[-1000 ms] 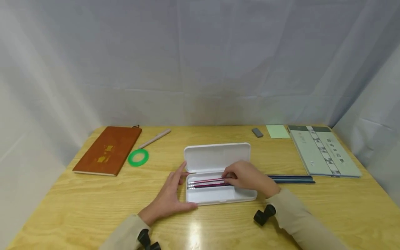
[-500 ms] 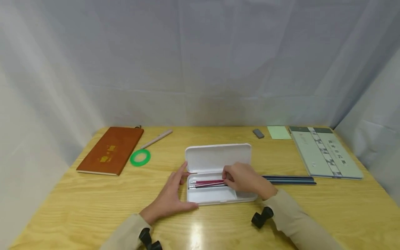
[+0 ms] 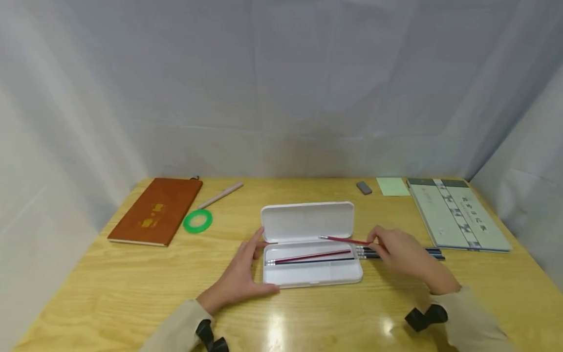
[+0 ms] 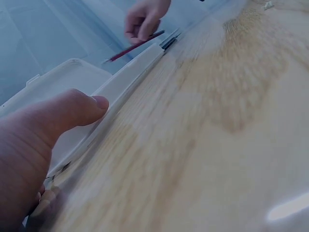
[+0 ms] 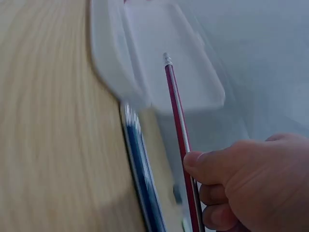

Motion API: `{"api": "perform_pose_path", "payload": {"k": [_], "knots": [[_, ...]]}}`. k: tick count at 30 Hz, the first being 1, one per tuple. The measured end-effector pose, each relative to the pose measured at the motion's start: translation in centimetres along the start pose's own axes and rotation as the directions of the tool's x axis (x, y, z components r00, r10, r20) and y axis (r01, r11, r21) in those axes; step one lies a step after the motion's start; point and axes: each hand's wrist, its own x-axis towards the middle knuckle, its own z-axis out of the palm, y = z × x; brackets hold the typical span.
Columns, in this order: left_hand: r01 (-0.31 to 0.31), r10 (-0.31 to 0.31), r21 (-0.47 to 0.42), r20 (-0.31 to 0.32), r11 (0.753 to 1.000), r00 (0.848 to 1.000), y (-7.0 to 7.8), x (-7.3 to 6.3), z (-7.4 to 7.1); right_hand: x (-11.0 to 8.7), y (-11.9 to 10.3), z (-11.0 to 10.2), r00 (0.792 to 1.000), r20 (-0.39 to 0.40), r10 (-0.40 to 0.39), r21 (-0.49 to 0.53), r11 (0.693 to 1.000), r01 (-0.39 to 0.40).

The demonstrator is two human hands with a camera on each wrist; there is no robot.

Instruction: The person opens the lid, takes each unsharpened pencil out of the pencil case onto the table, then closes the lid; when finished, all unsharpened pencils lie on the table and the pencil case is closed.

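Observation:
A white pencil case (image 3: 313, 277) lies with its lid (image 3: 308, 222) raised. My left hand (image 3: 239, 278) holds its left end, the thumb at the front wall and the fingers at the back corner. Inside lie a red pencil (image 3: 314, 255) and a dark pencil (image 3: 316, 261). My right hand (image 3: 402, 252) pinches another red pencil (image 3: 345, 240), its eraser end pointing left above the case's back right part; the right wrist view shows thumb and curled fingers on this red pencil (image 5: 179, 116). Beneath that hand, several dark blue pencils (image 3: 434, 253) lie on the table right of the case.
A brown notebook (image 3: 156, 212), a green tape roll (image 3: 198, 221) and a pale pink pen (image 3: 221, 195) lie on the left. At the back right are a grey eraser (image 3: 364, 187), light green sticky notes (image 3: 393, 186) and a pale green notebook (image 3: 457, 215). A curtain (image 3: 303, 88) hangs behind the table.
My right hand has lifted a red pencil out of the case and moved right with it, uncovering the remaining pencils and the case's right end. The left hand stays on the case.

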Motion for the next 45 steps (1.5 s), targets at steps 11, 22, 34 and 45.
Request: {"api": "perform_pose_path", "payload": {"k": [11,22,34,45], "knots": [[0.015,-0.015,0.002,0.0,1.0,1.0,0.1,0.0,0.0,-6.9,5.9,-0.4,0.989,0.081,0.121,0.086,0.988,-0.128],[0.004,-0.004,-0.004,0.012,1.0,1.0,0.0,0.0,0.0,-5.9,5.3,1.3,0.989,-0.024,0.144,0.073,0.987,-0.142],[0.011,-0.011,0.004,0.012,1.0,1.0,0.1,0.1,-0.3,-1.9,2.7,1.9,0.998,0.002,0.058,0.168,0.984,-0.057],[-0.007,0.007,0.011,0.003,1.0,1.0,0.1,0.1,-0.2,3.6,-1.6,4.1,0.993,0.035,-0.113,0.09,0.99,0.11]]}}
